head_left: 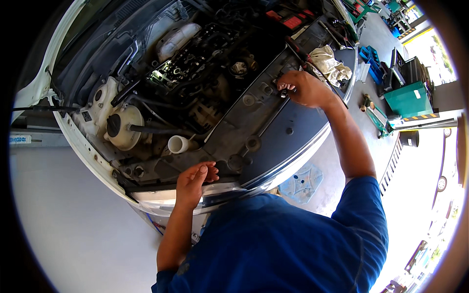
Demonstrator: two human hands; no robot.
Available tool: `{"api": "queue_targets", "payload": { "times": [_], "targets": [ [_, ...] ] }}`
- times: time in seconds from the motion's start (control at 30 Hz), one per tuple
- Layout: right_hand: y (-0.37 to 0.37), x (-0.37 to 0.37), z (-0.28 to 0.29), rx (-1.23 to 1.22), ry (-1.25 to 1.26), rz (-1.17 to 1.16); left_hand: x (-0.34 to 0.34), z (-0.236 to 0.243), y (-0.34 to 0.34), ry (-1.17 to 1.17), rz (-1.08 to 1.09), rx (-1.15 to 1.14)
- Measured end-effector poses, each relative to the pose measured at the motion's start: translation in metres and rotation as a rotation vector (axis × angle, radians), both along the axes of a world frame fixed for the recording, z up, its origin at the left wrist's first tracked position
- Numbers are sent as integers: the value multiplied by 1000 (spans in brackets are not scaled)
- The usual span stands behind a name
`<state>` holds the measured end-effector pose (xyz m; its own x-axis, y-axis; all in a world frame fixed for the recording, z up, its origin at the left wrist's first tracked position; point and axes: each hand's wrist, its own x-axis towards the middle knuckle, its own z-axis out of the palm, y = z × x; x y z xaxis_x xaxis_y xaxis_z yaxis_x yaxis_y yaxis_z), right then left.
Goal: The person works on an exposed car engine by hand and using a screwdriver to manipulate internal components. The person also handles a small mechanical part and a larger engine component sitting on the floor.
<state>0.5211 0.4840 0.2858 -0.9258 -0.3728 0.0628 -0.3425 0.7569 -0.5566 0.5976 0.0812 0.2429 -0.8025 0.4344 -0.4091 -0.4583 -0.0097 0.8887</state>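
My right hand [304,89] is over the black plastic front panel [266,110] of a car's open engine bay. Its fingers are curled closed around a small dark metal piece [283,94], mostly hidden by the fingers. Lower down, my left hand [194,184] hovers by the panel's near edge, thumb up and fingers loosely bent, with nothing visible in it. A white open pipe neck [178,144] stands just beyond the left hand. Beside the right hand lie a crumpled cream rag [330,66] and a tool with a dark red handle [296,49].
The uncovered engine top [195,63] fills the bay's middle. A coolant tank [124,128] with a black cap sits at left. More hand tools [332,34] rest on the panel at far right. A blue stool [302,183], green cabinet [409,101] and trolley jack [376,115] stand on the floor.
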Motion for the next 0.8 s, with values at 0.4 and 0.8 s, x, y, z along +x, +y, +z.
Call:
{"api": "queue_targets", "payload": {
  "times": [0.4, 0.8],
  "targets": [
    [-14, -40, -7, 71, -28, 116, 0, -3, -5, -23, 34, 21],
    [-24, 4, -21, 175, 18, -372, -3, -1, -1, -30, 34, -7]
  ]
}}
